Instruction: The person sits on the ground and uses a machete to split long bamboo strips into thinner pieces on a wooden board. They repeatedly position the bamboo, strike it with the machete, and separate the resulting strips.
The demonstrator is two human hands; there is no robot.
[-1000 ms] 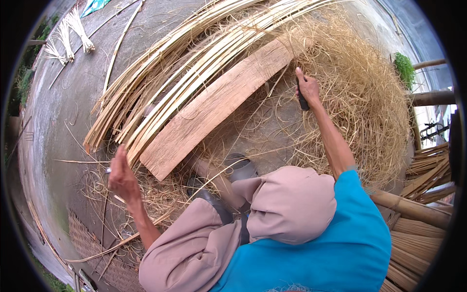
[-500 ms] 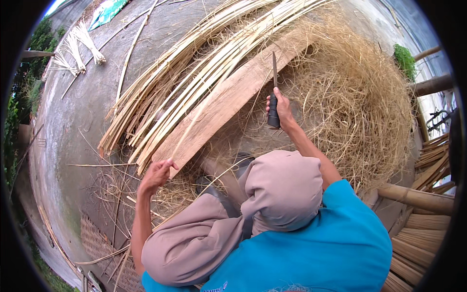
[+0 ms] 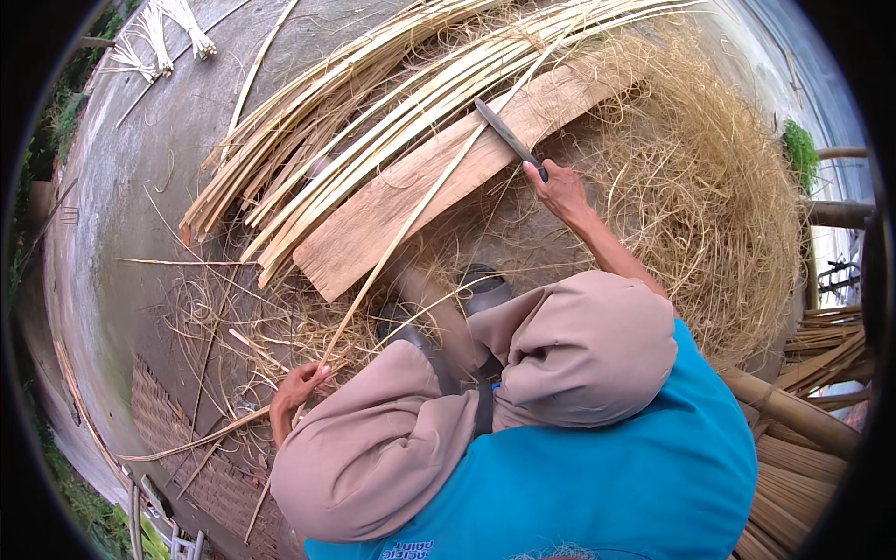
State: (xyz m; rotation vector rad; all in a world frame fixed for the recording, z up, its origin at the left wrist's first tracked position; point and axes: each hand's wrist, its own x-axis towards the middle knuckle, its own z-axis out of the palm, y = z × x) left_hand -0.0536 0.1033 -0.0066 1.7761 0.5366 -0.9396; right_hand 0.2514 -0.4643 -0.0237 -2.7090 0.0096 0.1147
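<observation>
A long, thin bamboo strip slants over a wide wooden board. My left hand pinches its near end between thumb and fingers, beside my left knee. In my right hand is a knife, gripped with fingers wrapped round the dark handle. Its blade points up and left and lies across the strip, over the board's far half. My right palm hides most of the handle.
Pale bamboo strips lie in long bundles beyond the board. A heap of curly shavings spreads on the right. White bundles rest at the far left, woven matting at the near left. A bamboo pole runs at the right.
My left hand has drawn back toward me with the strip's end. The knife, earlier upright and off the strip, has swung left so that its blade crosses the strip.
</observation>
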